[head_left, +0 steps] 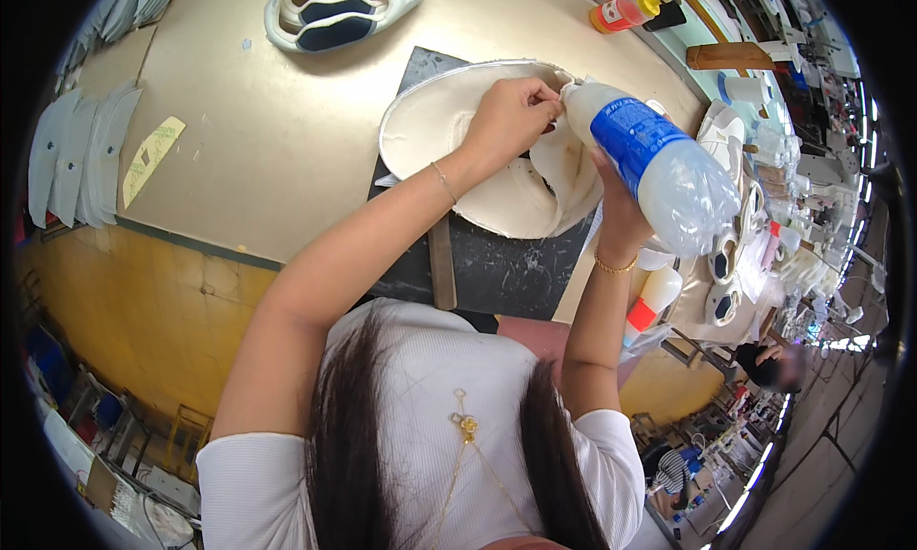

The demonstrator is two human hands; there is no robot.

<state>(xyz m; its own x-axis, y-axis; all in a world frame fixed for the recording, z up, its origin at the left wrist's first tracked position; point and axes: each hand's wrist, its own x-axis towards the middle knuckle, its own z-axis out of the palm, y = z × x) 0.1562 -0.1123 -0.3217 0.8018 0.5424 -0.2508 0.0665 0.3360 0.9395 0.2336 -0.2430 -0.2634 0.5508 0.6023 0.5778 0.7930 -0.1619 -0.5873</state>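
Note:
My right hand [621, 204] grips a large clear plastic bottle [683, 182] with a blue label and whitish contents. The bottle lies tilted, its neck pointing up and left over a cream-coloured shallow basin [430, 120]. Brownish stains mark the inside of that basin, which sits on a dark board [506, 278]. My left hand [516, 120] is over the basin, thumb and fingers pinched together at the bottle's mouth. Whatever lies between those fingertips is too small to make out.
White shoes [334, 36] with dark insoles stand at the table's far side. Stacked pale cut pieces [81, 163] and a yellow paper pattern [153, 158] lie left. A red bottle with a yellow cap [626, 12] is far right; a white squeeze bottle [659, 292] lies near my right forearm.

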